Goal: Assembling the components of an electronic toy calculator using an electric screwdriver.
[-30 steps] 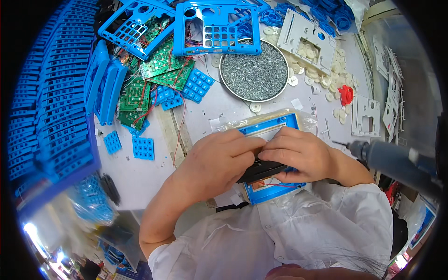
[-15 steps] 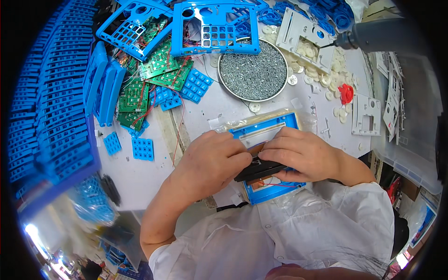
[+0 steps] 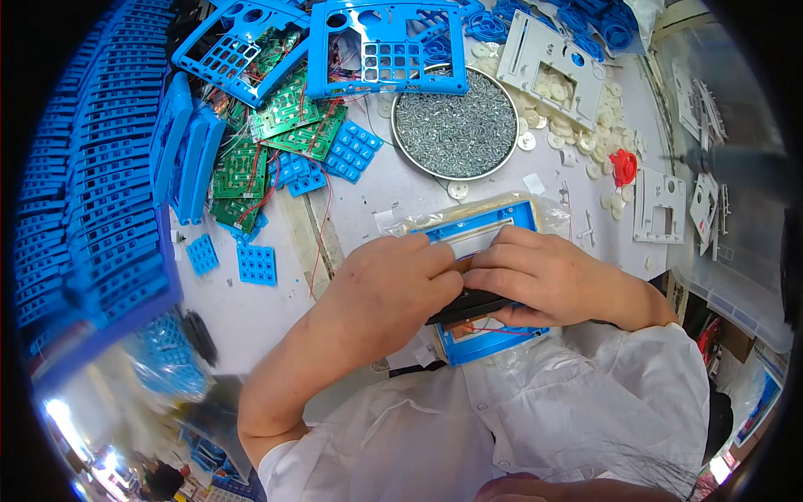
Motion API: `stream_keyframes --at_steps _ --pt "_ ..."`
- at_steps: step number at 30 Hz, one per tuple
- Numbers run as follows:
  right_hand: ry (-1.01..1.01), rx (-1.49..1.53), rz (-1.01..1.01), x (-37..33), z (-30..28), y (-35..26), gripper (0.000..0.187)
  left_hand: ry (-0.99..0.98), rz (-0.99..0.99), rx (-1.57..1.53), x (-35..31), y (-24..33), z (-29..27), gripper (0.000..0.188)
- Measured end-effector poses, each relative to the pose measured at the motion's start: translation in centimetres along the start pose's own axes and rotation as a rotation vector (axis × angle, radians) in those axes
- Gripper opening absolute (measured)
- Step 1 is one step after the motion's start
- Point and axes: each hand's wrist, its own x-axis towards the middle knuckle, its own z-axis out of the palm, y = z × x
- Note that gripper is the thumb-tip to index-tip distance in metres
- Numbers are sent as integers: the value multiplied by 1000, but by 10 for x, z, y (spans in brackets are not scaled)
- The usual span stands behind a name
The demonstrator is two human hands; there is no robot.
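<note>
A blue plastic housing (image 3: 500, 344) lies in front of me, close to my body, on a clear plastic bag (image 3: 550, 219). Across its middle sits a long black plastic part (image 3: 478, 302), tilted a little. My right hand (image 3: 539, 276) grips that part, thumb below and fingers curled over the top. My left hand (image 3: 386, 289) presses its bent fingers on the left end of the same part, and its fingertips meet those of the right. What lies under the fingertips is hidden. A thin red wire (image 3: 502, 332) runs across the lower part of the housing.
A round tray of small screws (image 3: 456, 125) stands beyond the housing. Green circuit boards (image 3: 242, 171), blue keypads (image 3: 257, 265) and stacked blue housings (image 3: 109, 167) fill the left. Rightward are white discs (image 3: 598, 142), a red part (image 3: 623, 167), white panels (image 3: 659, 205) and a blurred hanging power screwdriver (image 3: 736, 163).
My left hand has shifted slightly right and covers more of the black part. The hanging power screwdriver has swung away to the right. My right hand has barely moved.
</note>
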Motion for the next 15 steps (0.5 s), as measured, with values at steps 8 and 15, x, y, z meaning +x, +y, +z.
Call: stream_keyframes --at_steps 8,15 --pt "-75 7 9 11 -3 -4 45 -97 -9 43 -1 6 0 7" --pt "-116 -37 21 10 1 -6 44 -114 -66 0 -8 5 8 6"
